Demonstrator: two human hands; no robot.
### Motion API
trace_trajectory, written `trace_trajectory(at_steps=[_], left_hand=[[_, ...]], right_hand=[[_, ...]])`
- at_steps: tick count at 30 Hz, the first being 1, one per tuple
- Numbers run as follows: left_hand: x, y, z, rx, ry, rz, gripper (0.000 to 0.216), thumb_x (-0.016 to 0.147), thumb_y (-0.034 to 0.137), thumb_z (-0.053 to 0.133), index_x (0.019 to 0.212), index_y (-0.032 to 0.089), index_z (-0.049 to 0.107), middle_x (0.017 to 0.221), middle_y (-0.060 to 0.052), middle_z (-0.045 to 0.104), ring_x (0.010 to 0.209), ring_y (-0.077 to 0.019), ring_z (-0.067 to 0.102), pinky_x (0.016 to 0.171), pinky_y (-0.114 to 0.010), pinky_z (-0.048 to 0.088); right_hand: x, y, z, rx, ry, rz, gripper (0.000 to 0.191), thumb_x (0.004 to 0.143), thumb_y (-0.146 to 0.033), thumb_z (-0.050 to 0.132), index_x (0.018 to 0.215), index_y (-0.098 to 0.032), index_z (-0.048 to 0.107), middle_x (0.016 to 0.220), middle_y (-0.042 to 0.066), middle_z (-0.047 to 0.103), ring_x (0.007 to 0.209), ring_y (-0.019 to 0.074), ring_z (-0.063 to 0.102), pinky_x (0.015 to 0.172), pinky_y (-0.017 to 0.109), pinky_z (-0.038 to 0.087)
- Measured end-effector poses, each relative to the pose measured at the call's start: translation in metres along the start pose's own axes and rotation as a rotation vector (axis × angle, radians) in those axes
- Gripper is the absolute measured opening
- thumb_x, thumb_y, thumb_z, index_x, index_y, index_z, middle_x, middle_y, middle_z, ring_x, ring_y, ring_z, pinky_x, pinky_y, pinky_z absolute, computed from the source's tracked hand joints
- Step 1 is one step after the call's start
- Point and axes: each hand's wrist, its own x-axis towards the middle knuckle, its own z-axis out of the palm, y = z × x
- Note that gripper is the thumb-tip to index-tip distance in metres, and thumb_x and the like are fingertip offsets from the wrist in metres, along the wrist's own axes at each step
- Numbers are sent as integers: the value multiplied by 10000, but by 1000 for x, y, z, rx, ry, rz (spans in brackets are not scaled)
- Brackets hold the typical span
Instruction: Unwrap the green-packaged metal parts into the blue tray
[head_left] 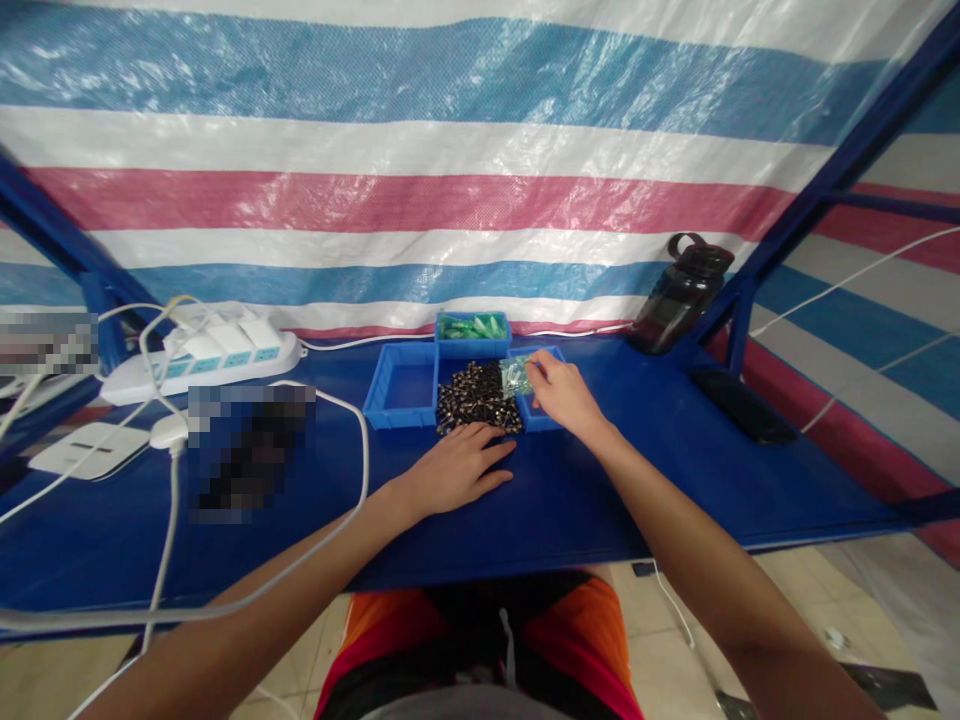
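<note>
I am watching my right hand pinching a small bag over a blue tray, left hand lying flat and open by the dark pile, blue table standing against a striped tarp, bottle standing back right

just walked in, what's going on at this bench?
A person sits at a blue table. Their right hand pinches a small clear bag of greenish bits at the right-hand tray. Their left hand lies flat on the table, fingertips at the edge of a pile of small dark parts. Behind the pile sits a back tray holding green pieces.
</note>
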Motion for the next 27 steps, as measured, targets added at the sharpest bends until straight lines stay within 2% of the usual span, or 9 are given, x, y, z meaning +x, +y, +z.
trace_trajectory(at_steps=[4,9,15,20,27], left_hand=[[-3,2,-4,14,-5,11,342,953,352,421,1222,195,563,1171,-96,560,1098,-219,504,969,-366,399],[-7,11,-5,-22,-38,84,302,971,262,374,1127,169,615,1058,-81,608,1005,-180,556,947,-312,429],[-7,16,-1,-16,-12,70,382,946,379,434,1245,167,544,1256,-116,556,1167,-228,508,1019,-377,395],[-4,14,2,-20,-71,139,459,949,440,399,1305,168,501,1369,-126,495,1267,-235,447,1059,-385,352],[5,3,5,-22,-48,67,540,946,484,378,1351,134,447,1437,-142,410,1339,-226,366,1116,-377,288]], right_hand=[[-1,-1,6,39,116,-40,204,919,-295,385,931,-204,567,570,-6,588,545,179,624,541,245,446],[-1,2,8,241,135,-22,199,906,-356,401,914,-219,545,592,-27,562,494,152,603,476,226,451],[2,3,8,330,92,0,203,890,-384,413,854,-217,524,550,-44,521,451,136,564,415,205,419],[5,4,6,341,76,1,193,881,-370,427,813,-214,517,531,-56,504,422,123,542,444,206,407],[6,8,4,296,68,-29,208,876,-362,433,781,-203,529,464,-70,462,410,121,497,478,214,383]])
